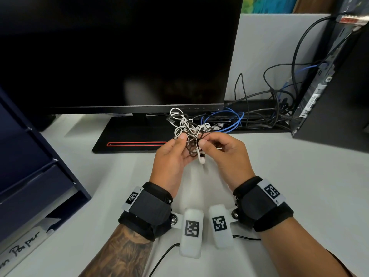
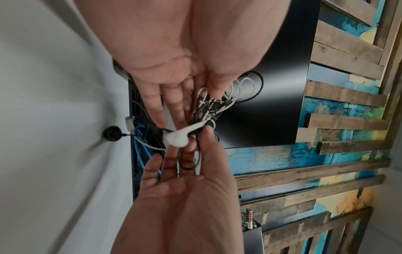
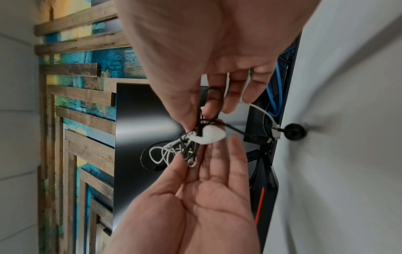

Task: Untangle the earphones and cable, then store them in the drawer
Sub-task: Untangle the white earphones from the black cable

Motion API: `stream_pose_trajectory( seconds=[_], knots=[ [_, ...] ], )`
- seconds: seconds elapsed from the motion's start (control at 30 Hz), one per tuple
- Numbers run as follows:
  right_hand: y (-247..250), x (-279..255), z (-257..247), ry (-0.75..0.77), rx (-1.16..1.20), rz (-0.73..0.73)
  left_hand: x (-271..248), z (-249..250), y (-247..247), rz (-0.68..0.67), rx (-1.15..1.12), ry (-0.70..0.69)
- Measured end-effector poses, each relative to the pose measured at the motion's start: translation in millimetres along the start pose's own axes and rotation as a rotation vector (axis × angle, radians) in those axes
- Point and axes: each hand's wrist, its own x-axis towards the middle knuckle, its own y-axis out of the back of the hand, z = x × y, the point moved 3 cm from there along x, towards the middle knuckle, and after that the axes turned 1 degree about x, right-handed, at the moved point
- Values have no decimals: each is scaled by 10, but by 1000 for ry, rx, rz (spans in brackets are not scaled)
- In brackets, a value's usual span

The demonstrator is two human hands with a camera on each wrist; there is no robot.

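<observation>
I hold the tangle [image 1: 186, 129] of white earphones [image 1: 202, 160] and dark cable [image 1: 192, 151] up off the surface [image 1: 299, 186], just in front of the monitor [image 1: 119, 52] base. My left hand [image 1: 171, 158] pinches the left side of the tangle between thumb and forefinger, the other fingers lying nearly straight beneath it; that grip is closed on the wires only at the fingertips. My right hand [image 1: 225, 154] pinches the right side of the same tangle, thumb and first finger curled on a dark loop, the remaining fingers loosely bent. One white earbud hangs below the knot between my two hands, and white loops stand up above it toward the monitor's lower edge.

From the left wrist, the earbud [image 2: 178, 137] lies across my fingertips [image 2: 156, 111], with a dark loop [image 2: 189, 159] dropping toward my right hand [image 2: 185, 197]. From the right wrist, the earbud [image 3: 210, 135] sits between both hands and the white loops [image 3: 165, 153] spread before the monitor.

The dark blue drawer unit [image 1: 36, 172] stands left of the monitor, well apart from the tangle. To the right of the monitor lie black and blue cables [image 1: 229, 118] beside a computer tower [image 1: 329, 96].
</observation>
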Motion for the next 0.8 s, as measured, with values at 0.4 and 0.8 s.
stream_pose_trajectory(
  seconds=[0.4,0.8],
  knots=[
    [168,52,3,-133,156,279,112,42,300,371,-198,-11],
    [101,36,10,-79,69,177,48,35,128,152,-235,76]
  ],
)
